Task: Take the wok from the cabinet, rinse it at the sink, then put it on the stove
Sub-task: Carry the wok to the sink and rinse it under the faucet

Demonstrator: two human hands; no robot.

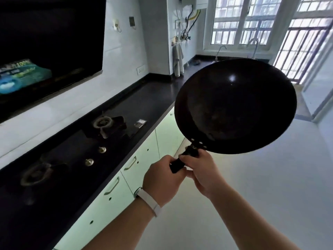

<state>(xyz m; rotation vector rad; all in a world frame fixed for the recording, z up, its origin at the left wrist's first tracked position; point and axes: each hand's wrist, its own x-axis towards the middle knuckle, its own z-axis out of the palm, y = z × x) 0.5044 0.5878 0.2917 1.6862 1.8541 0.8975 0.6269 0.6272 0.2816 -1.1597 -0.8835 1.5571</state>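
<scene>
both hands are wrapped around the wok's black handle [178,164] at lower centre of the frame. the left hand [162,179] has its fingers curled tight round the lower end of the handle, thumb on top; a pale wristband [148,200] sits on that wrist. the right hand [201,173] clasps the handle just above it, nearer the pan, fingers closed over the grip and touching the left hand's fingers; the fingertips of both hands are tucked under the handle and hidden. the wok [235,107] is held in the air at centre right of the frame, tilted so its dark inside faces the camera, with a bright glint near its top and three rivets where the handle joins. it hangs over the pale floor, beside the counter and not touching it. the stove [72,141] lies in the dark countertop at lower left, one burner [101,122] near the middle of the frame and another [33,175] at far left, blurred, with two brass knobs [95,156] between them. pale green cabinet doors [140,156] run under the counter edge. the black range hood [50,42] fills the upper left, its lower edge cut off by the frame. at upper right, two faucets [252,43] stand before the barred window; the basin below them is hidden behind the wok's rim.
</scene>
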